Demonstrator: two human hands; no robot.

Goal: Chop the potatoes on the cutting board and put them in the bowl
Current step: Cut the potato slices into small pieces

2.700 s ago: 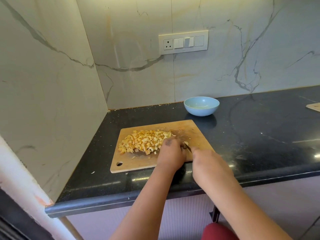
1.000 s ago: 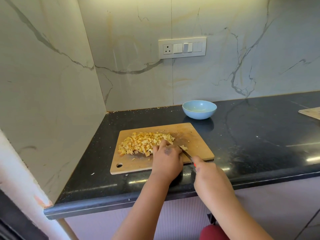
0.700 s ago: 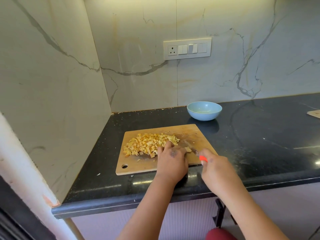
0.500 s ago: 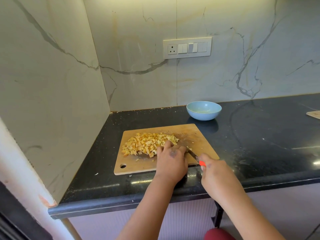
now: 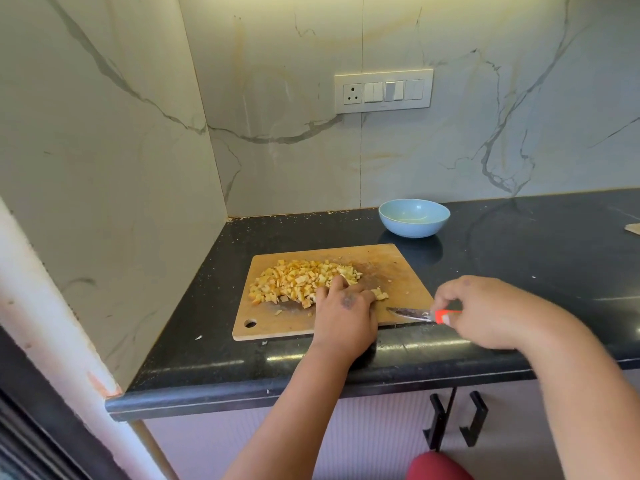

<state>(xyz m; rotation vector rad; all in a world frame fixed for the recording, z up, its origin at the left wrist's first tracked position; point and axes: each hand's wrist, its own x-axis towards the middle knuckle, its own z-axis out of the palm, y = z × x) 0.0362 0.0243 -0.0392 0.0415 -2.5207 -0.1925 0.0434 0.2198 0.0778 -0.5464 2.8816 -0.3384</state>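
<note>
- Head view: diced potatoes [image 5: 304, 282] lie heaped on the cutting board [image 5: 398, 268]; bowl [image 5: 414, 217] stands behind it, apart.
- Left hand [image 5: 346, 313] rests fingers-forward against the heap, holding nothing.
- Right hand [image 5: 485, 311] pinches the knife [image 5: 412, 314] handle.
- Judgement: pieces light, moist, loose, prone to scatter; best taken by cupped scooping or by lifting the board.

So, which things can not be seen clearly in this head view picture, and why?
- Pale wooden piece on the black stone counter: cut off by the right edge.
- Left hand fingertips: buried in the yellow diced potato pile on the wooden cutting board.
- Orange-handled knife: the right hand grip hides most of the handle.
- Light blue bowl: pale smear inside, too small to identify.
</note>
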